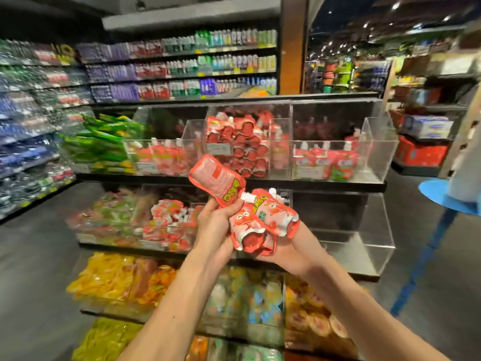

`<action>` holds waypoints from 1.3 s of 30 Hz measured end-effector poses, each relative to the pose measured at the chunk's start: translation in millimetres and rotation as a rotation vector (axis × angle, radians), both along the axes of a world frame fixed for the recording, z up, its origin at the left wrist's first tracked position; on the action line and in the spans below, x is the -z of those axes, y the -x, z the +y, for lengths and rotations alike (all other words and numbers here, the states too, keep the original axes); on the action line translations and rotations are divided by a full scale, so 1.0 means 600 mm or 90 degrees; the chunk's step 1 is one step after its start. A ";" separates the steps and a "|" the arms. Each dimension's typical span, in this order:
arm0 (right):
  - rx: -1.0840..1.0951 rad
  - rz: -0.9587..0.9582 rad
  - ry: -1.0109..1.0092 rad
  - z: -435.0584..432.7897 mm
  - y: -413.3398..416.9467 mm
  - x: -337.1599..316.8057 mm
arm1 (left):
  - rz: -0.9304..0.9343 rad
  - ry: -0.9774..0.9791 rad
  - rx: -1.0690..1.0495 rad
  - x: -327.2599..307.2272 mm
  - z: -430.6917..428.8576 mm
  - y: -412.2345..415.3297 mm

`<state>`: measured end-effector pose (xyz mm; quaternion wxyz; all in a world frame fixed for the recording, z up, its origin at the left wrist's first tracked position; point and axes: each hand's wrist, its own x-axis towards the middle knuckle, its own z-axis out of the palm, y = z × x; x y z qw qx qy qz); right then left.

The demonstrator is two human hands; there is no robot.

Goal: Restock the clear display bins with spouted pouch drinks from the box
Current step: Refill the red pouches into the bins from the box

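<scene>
One red spouted pouch [218, 178] gripped in the left hand [214, 222], spout tilted down, bunch of like pouches [263, 220] clasped in the right hand [289, 252], both held before the clear display bins [377, 157], partly stocked.

Shelves of colourful bottles [182, 66] fill the upper middle of the frame, and wrapped bottle packs [28, 113] line the racks along the left edge. A wooden pillar [292, 48] rises at top centre. At the right edge are a blue round stand [440, 194], a red crate [419, 152] and white cartons [426, 126] above it. A blue stripe [413, 277] crosses the grey floor [33, 269].
</scene>
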<state>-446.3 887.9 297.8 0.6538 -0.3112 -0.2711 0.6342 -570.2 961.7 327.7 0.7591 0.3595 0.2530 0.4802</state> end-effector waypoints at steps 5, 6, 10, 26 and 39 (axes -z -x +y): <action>-0.022 0.097 0.012 0.067 0.010 -0.018 | 0.045 -0.006 0.003 -0.001 0.060 0.016; -0.015 0.084 0.028 0.078 0.008 -0.019 | 0.052 -0.010 -0.001 0.000 0.073 0.013; -0.009 -0.033 0.037 0.133 -0.003 -0.013 | 0.093 -0.009 -0.024 0.000 0.118 -0.002; -0.012 -0.081 0.028 0.251 -0.034 0.047 | 0.255 0.001 -0.019 0.028 0.221 -0.070; -0.037 -0.057 0.079 0.317 0.003 0.010 | 0.269 -0.060 0.132 -0.019 0.315 -0.033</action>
